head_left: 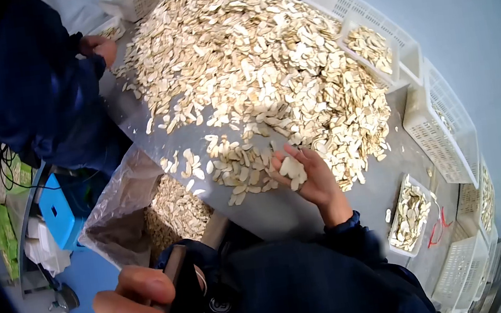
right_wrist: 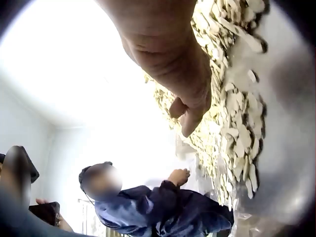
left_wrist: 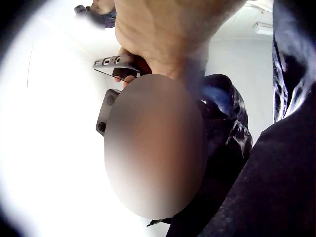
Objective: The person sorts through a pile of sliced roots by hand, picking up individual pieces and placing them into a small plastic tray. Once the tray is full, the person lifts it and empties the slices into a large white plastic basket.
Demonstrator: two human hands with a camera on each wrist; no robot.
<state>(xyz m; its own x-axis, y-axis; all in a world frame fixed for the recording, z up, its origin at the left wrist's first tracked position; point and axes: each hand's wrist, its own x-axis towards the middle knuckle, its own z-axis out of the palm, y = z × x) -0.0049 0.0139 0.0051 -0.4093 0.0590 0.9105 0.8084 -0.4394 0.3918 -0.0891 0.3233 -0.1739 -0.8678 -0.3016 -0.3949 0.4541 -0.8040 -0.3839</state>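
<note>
My left hand (head_left: 135, 311) grips a dark phone (head_left: 182, 290) close to the head camera. In the left wrist view the phone's edge with camera lenses (left_wrist: 111, 61) sticks out past the fingers. Over the near edge of a large heap of pale dried slices (head_left: 238, 58), my right hand (head_left: 316, 180) is turned palm up. Several slices (head_left: 293, 172) sit in it, with the fingers bent around them. A smaller scatter of slices (head_left: 239, 167) lies on the metal table (head_left: 270, 216) just left of that hand. The right wrist view shows the back of the hand (right_wrist: 173, 64), hiding what it holds.
A lined bag (head_left: 120, 216) of small pieces stands below the table's left edge. White baskets (head_left: 441, 127) line the far and right sides. A small tray of slices (head_left: 409, 215) and red cord (head_left: 437, 227) lie right. Another person (head_left: 48, 87) works at the left.
</note>
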